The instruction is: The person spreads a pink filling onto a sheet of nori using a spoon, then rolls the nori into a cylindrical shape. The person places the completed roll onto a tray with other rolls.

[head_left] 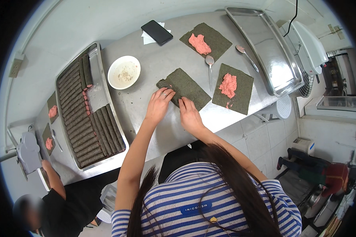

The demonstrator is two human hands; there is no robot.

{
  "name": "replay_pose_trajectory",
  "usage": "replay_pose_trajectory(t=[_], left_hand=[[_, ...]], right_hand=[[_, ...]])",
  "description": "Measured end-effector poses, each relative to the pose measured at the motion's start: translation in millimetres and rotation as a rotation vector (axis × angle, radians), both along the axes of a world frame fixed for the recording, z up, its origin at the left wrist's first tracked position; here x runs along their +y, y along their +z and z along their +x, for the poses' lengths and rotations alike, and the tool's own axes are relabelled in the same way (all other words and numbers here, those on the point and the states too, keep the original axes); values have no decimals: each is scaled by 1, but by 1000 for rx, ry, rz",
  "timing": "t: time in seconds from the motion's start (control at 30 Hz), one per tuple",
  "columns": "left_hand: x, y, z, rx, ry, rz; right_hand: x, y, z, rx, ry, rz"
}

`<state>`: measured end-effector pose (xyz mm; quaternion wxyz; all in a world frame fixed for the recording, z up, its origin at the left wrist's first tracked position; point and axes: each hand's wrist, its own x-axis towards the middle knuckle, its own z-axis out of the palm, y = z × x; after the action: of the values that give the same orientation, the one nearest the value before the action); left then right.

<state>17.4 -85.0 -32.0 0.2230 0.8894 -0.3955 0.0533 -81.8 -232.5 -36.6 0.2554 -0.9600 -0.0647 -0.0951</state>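
A dark green seaweed sheet (188, 87) lies at an angle on the steel table, its left edge folded over, with a little pink filling peeking out there. On that folded edge my left hand (161, 103) has its fingers bent and pressed down. My right hand (190, 115) grips the same fold closer to me, its fingertips together. Just right of it, a second seaweed sheet (244, 89) carries a lump of pink paste (228, 85). Farther back is another sheet (217, 39) with pink paste (200, 43). A spoon (210, 69) lies between these sheets. What sits inside the fold is mostly hidden.
On the left, a metal tray (97, 59) holds rows of seaweed rolls (77, 114). A white bowl (124, 72), a black phone (157, 32), another spoon (247, 58) and a second tray (261, 47) stand around the table. A co-worker's arm (53, 177) reaches in at the lower left.
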Motion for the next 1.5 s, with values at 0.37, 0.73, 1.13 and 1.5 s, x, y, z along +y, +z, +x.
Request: replay_pose_trajectory(t=[0.37, 0.73, 1.13, 1.5], left_hand=[[0, 7, 25, -140, -190, 174], [23, 20, -9, 51, -177, 182], [33, 22, -20, 113, -125, 190], [30, 31, -22, 158, -112, 214]], right_hand=[[0, -10, 14, 74, -73, 76], [-9, 12, -11, 147, 31, 28], [2, 5, -2, 8, 144, -81], [13, 0, 0, 46, 146, -164]])
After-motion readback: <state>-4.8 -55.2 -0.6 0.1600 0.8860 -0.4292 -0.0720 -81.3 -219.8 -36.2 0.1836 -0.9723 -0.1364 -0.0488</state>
